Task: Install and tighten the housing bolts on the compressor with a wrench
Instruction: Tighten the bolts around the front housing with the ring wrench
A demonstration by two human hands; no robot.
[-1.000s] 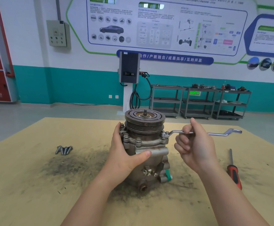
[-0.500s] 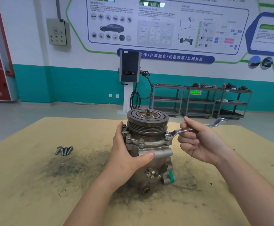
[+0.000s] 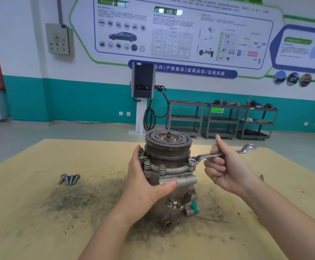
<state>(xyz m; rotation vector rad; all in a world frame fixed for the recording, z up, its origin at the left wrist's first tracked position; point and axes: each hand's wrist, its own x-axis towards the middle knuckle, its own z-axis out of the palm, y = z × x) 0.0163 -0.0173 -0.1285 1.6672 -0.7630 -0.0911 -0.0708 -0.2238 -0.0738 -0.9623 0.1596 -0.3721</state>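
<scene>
The grey metal compressor (image 3: 171,171) stands upright mid-table, its grooved pulley on top. My left hand (image 3: 145,181) grips the housing from the left, thumb across the front. A silver ring wrench (image 3: 203,156) sits with its ring end over a housing bolt (image 3: 192,162) on the right flange. My right hand (image 3: 226,169) grips the wrench handle, thumb raised; the far end of the handle pokes out beyond my hand to the right. Two more bolts (image 3: 162,167) show on the front flange.
Several loose bolts (image 3: 69,178) lie together on the tan table (image 3: 40,222), left of a dark grimy smear. A tool tip (image 3: 261,177) peeks out behind my right forearm. Shelving carts (image 3: 222,119) and a charging post (image 3: 143,98) stand by the far wall.
My right hand has swung the wrench handle away from me around the bolt, then eased slightly back. The left hand has kept its grip on the housing.
</scene>
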